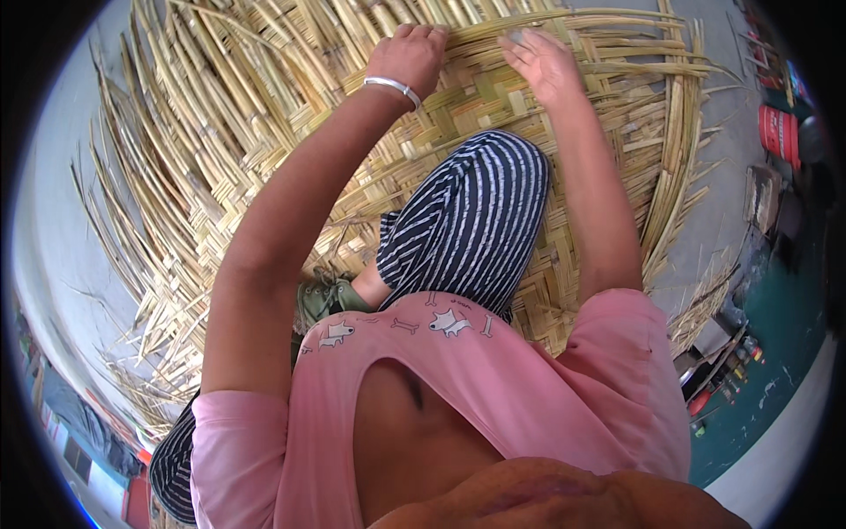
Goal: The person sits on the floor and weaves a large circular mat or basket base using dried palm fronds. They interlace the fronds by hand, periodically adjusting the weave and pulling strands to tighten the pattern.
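Observation:
A large woven mat of flat, straw-coloured split-cane strips [608, 159] lies beneath me, its weave greenish around the middle. At its far part my left hand [407, 60], with a silver bangle on the wrist, is bent down over a bundle of long cane strips [480, 40], its fingertips partly hidden against them. Just right of it, my right hand [542, 66] is turned palm inward over the same strips, fingers apart and holding nothing I can see. A small greyish patch shows at its fingertips, too small to identify. Loose strip ends fan out on the left and far sides.
My bent knee in striped trousers [476, 194] and a green shoe [330, 298] rest on the mat. Grey floor [62, 220] borders it. At right are a red container [779, 137], cane scraps [705, 304] and assorted small objects on a green surface [758, 397].

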A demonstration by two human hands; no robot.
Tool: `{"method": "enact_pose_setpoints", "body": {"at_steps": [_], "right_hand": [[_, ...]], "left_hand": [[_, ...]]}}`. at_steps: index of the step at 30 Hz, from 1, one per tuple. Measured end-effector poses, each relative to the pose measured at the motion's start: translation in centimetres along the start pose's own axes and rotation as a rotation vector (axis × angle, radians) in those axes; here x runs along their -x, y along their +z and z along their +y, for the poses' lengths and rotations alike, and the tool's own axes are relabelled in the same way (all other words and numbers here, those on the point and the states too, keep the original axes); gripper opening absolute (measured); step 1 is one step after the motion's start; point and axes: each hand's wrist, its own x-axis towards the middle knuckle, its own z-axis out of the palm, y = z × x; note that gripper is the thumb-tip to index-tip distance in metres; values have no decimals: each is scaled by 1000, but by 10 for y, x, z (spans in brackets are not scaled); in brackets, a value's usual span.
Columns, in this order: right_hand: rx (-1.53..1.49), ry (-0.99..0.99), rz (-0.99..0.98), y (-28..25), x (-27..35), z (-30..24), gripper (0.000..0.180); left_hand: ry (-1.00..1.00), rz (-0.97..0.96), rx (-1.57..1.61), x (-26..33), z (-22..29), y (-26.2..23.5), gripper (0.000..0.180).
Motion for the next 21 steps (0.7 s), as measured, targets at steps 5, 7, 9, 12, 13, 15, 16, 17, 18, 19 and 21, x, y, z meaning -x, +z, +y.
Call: {"method": "enact_pose_setpoints", "body": {"at_steps": [5,7,9,12,13,15,16,17,18,19,21], "right_hand": [[-111,18,-178,10,-8,-21,22],[-19,20,-212,5,-21,-30,24],[88,24,-237,-2,-39,-37,26],[317,-46,-223,31,-51,-49,24],[372,-76,-231,37,-58,-50,23],[628,-178,-230,58,-76,-49,22],[804,-204,-223,85,-76,-55,19],[982,-235,-202,102,-75,-60,18],[1126,-330,-198,108,-89,-54,20],[1270,-423,-180,108,-112,-47,23],[1500,-500,-127,118,-136,-40,29]], "left_hand": [[-198,-243,266,-39,-4,-14,41],[-252,-264,359,-45,-5,-16,39],[-316,-274,341,-44,3,-19,38],[-345,-101,232,-33,13,-11,32],[-349,-52,215,-32,16,-8,29],[-394,5,240,-31,20,-5,28],[-432,35,248,-30,15,-2,27],[-468,62,278,-31,12,2,27],[-502,88,308,-31,8,7,27],[-527,110,343,-34,8,11,27],[-550,176,359,-35,7,13,26]]}}
